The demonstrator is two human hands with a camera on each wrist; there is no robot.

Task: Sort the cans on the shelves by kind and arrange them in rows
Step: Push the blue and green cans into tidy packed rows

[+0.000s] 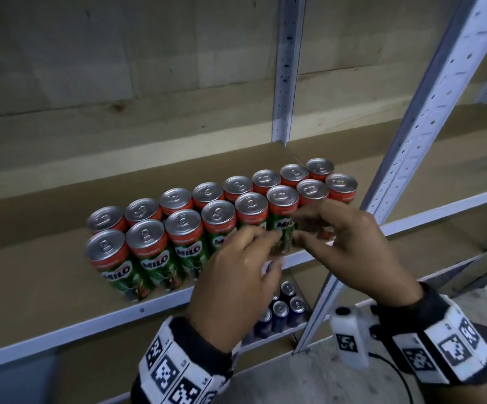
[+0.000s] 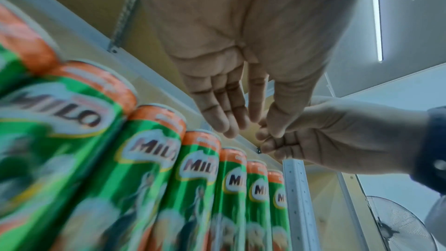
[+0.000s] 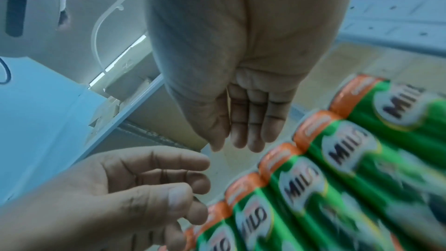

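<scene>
Nearest the viewer, the person's left hand [image 1: 236, 275] and right hand [image 1: 350, 246] hover side by side in front of the front row of cans, fingers loosely spread and gripping nothing; both wrist views show bare palms. Just beyond them, green Milo cans [image 1: 184, 243] stand upright in two touching rows on the shelf [image 1: 32, 275], the front row close to its near edge. A careless brush from either hand could likely tip a front can off that edge, or knock over its neighbours. Below, on the lower shelf [image 1: 280, 333], blue cans [image 1: 280, 313] stand grouped. The far part of the Milo shelf holds nothing else visible.
</scene>
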